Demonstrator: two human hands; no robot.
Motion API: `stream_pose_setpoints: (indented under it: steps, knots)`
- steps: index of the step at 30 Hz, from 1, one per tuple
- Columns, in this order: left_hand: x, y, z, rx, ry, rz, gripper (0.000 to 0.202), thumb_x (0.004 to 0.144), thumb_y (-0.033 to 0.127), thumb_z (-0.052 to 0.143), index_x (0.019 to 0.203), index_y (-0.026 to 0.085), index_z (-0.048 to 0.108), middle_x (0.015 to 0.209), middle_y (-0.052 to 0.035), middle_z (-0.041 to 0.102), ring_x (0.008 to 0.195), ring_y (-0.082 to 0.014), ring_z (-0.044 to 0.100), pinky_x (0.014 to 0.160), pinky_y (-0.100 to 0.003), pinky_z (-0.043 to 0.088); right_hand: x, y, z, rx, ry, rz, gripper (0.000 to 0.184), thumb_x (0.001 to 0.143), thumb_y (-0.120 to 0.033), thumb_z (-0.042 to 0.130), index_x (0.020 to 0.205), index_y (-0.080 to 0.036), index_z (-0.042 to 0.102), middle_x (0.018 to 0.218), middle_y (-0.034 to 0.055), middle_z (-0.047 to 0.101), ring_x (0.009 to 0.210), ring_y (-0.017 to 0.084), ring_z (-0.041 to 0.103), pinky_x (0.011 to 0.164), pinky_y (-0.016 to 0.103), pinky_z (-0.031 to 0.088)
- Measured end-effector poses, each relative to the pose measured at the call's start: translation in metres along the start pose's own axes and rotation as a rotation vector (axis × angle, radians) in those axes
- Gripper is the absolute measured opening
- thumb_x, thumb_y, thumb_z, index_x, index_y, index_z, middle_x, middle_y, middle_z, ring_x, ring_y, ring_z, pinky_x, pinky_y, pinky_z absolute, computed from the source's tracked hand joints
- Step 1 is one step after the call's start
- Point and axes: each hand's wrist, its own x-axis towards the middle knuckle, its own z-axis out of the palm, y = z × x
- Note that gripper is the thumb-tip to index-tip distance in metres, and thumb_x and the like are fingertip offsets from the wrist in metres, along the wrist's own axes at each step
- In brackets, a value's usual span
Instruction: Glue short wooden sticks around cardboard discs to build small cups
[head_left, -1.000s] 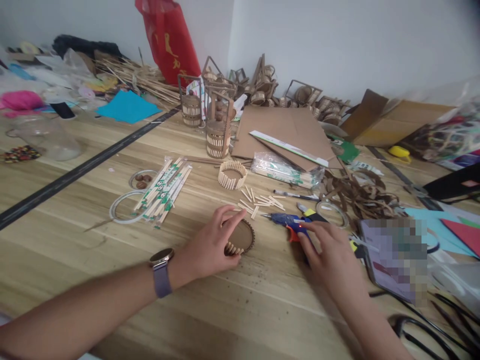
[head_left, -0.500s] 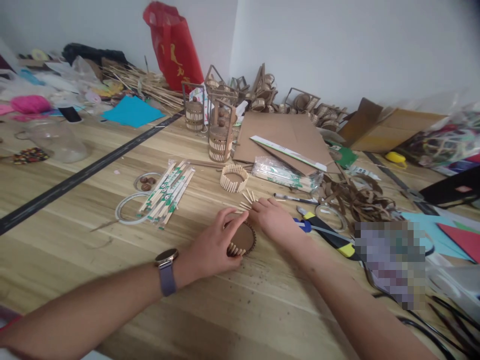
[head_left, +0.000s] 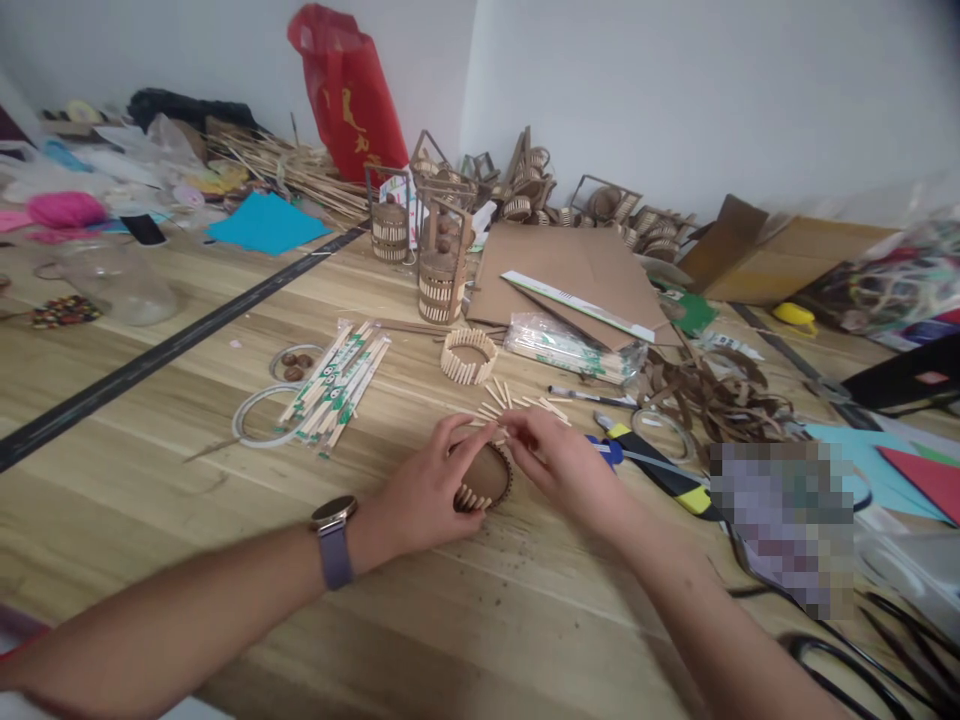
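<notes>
Head view: the left hand [head_left: 427, 495] curls over a cardboard disc [head_left: 491, 470] on the table [head_left: 525, 620], fingers clamped on its stick-lined rim — likely to steady it. The right hand [head_left: 566, 465] pinches what looks like a short wooden stick [head_left: 501, 433] at the disc's far edge — loose sticks [head_left: 525, 402] lie just beyond.

No legible text; red bag [head_left: 346, 90] print (yellow marks) too blurred.

The cardboard disc [head_left: 489, 468] is brown, its stick pieces [head_left: 469, 497] pale tan. The surface [head_left: 150, 470] shows light wood grain. The watch strap [head_left: 334, 562] is purple; the bag [head_left: 346, 90] red.
</notes>
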Motion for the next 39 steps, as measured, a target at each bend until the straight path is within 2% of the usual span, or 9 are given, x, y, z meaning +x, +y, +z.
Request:
stream_pose_setpoints:
  steps: [2, 4, 8, 15, 22, 29, 39]
  knots:
    - [0.0, -0.001, 0.0, -0.011, -0.003, -0.002, 0.101, 0.065, 0.01, 0.071, 0.149, 0.031, 0.018, 0.146, -0.0133, 0.026, 0.134, -0.0334, 0.038, 0.107, -0.052, 0.041, -0.017, -0.007, 0.003, 0.309, 0.092, 0.111, 0.018, 0.093, -0.018, 0.049, 0.107, -0.019, 0.06, 0.085, 0.0028, 0.067, 0.074, 0.015, 0.062, 0.068, 0.026, 0.049]
    - [-0.001, -0.002, 0.001, -0.016, -0.005, 0.005, 0.1, 0.065, 0.01, 0.071, 0.148, 0.03, 0.019, 0.146, -0.0136, 0.027, 0.133, -0.0335, 0.04, 0.107, -0.052, 0.041, -0.033, -0.012, 0.009, 0.514, 0.098, 0.218, 0.013, 0.091, -0.025, 0.051, 0.094, -0.02, 0.062, 0.078, 0.0018, 0.067, 0.068, 0.015, 0.061, 0.062, 0.026, 0.048]
    - [-0.001, -0.004, 0.003, 0.01, 0.002, 0.019, 0.098, 0.067, 0.012, 0.071, 0.148, 0.029, 0.018, 0.145, -0.0141, 0.028, 0.133, -0.0331, 0.039, 0.108, -0.052, 0.04, -0.049, -0.019, 0.021, 0.675, 0.019, 0.328, 0.014, 0.088, -0.031, 0.054, 0.088, -0.02, 0.062, 0.072, 0.001, 0.066, 0.063, 0.014, 0.058, 0.056, 0.024, 0.046]
    - [-0.001, -0.002, 0.002, 0.026, 0.01, 0.028, 0.094, 0.071, 0.016, 0.072, 0.148, 0.029, 0.02, 0.143, -0.0143, 0.031, 0.133, -0.0326, 0.04, 0.107, -0.052, 0.041, -0.045, -0.026, 0.023, 0.625, -0.013, 0.29, 0.012, 0.085, -0.025, 0.054, 0.082, -0.02, 0.064, 0.069, -0.0004, 0.066, 0.06, 0.013, 0.058, 0.056, 0.022, 0.044]
    - [0.0, -0.002, 0.002, 0.033, 0.013, 0.046, 0.092, 0.072, 0.014, 0.071, 0.147, 0.027, 0.02, 0.143, -0.0153, 0.031, 0.134, -0.0329, 0.039, 0.11, -0.053, 0.038, -0.046, -0.027, 0.026, 0.572, -0.01, 0.261, 0.011, 0.086, -0.021, 0.054, 0.082, -0.02, 0.064, 0.067, -0.0009, 0.066, 0.058, 0.014, 0.059, 0.053, 0.022, 0.043]
    - [0.0, -0.002, 0.002, 0.039, 0.016, 0.046, 0.088, 0.072, 0.016, 0.071, 0.146, 0.023, 0.024, 0.142, -0.0169, 0.032, 0.133, -0.0336, 0.04, 0.109, -0.053, 0.04, -0.049, -0.024, 0.034, 0.419, 0.023, 0.087, 0.011, 0.09, -0.014, 0.052, 0.088, -0.021, 0.061, 0.081, 0.0034, 0.069, 0.073, 0.017, 0.065, 0.063, 0.024, 0.048]
    - [0.0, -0.002, 0.002, 0.015, 0.003, 0.052, 0.093, 0.069, 0.012, 0.072, 0.147, 0.026, 0.022, 0.143, -0.0156, 0.029, 0.133, -0.0326, 0.04, 0.109, -0.052, 0.04, -0.05, -0.022, 0.039, 0.245, 0.061, -0.03, 0.012, 0.092, -0.01, 0.049, 0.089, -0.02, 0.056, 0.08, 0.0055, 0.066, 0.07, 0.019, 0.064, 0.062, 0.027, 0.051]
